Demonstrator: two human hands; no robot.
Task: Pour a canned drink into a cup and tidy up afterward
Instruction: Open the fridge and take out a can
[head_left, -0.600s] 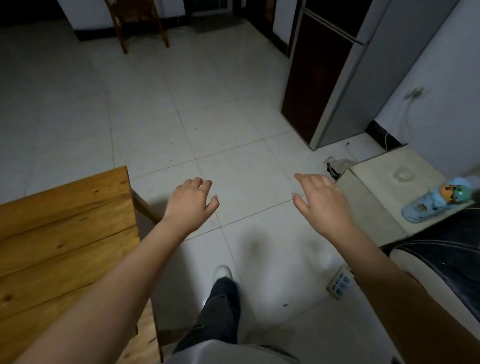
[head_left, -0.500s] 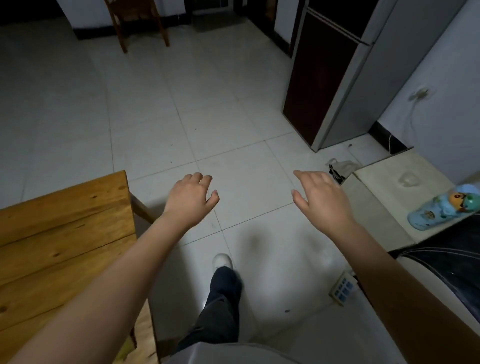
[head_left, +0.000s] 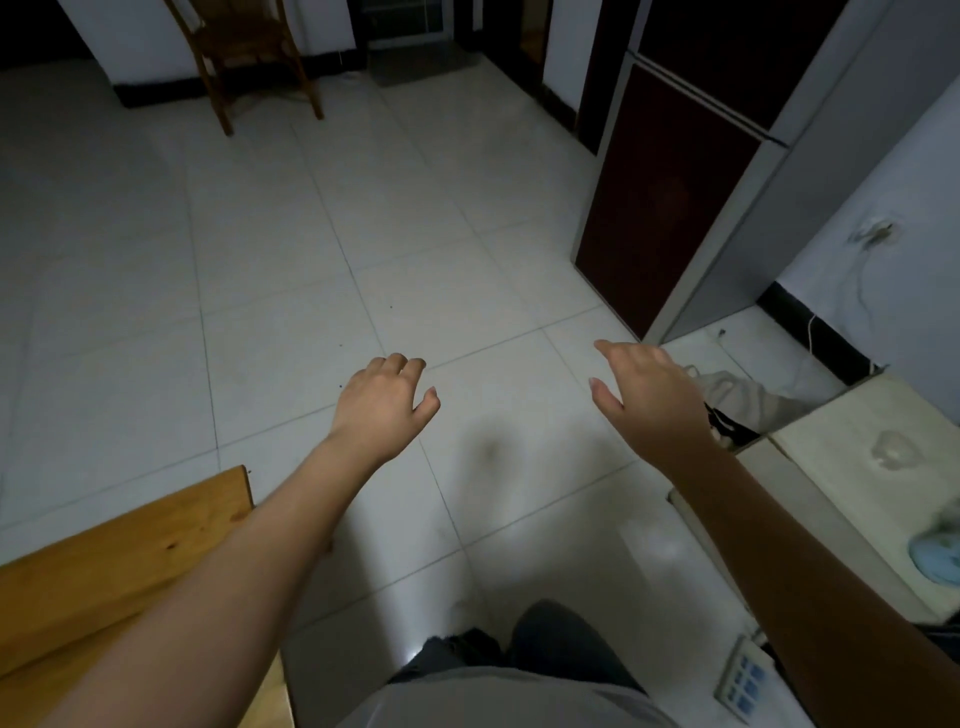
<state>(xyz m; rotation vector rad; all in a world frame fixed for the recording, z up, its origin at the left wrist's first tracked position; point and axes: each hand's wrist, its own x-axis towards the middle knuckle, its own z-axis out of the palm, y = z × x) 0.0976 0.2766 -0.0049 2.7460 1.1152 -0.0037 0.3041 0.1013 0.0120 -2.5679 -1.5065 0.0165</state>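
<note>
Writing: no brand, label or lettering can be read on anything here.
Left hand (head_left: 382, 402): held out over the floor, palm down, fingers loosely curled downward, thumb apart; it holds nothing and touches nothing.
Right hand (head_left: 649, 397): held out over the floor to the right, palm down, fingers relaxed and slightly spread, thumb out to the left; it holds nothing.
Can and cup: neither shows in this view, so where they are cannot be told.
Floor (head_left: 291, 291): large pale square tiles, smooth and faintly glossy, with thin dark grout lines and a few small dark specks.
Wooden table (head_left: 119, 561): near left corner, orange-toned planks with visible grain and a knot, squared edge; the left forearm passes over its corner.
Wooden chair (head_left: 244, 57): far left, brown, slender legs, against a white wall with a dark base strip.
Refrigerator (head_left: 670, 208): far right, tall box with dark reddish door panels, grey side and pale trim.
Low cabinet (head_left: 831, 467): right, cream top, flat and squared, with a rumpled clear wrapper lying on it.
Pale blue item (head_left: 935, 564): cut off at the right edge on the cabinet; too blurred to identify.
Cloth (head_left: 748, 395): crumpled pale fabric with dark straps on the floor, between refrigerator and cabinet.
Power strip (head_left: 743, 680): near right on the floor, white plastic with blue squares.
Legs: dark trousers, bottom centre, below a grey shirt hem.
</note>
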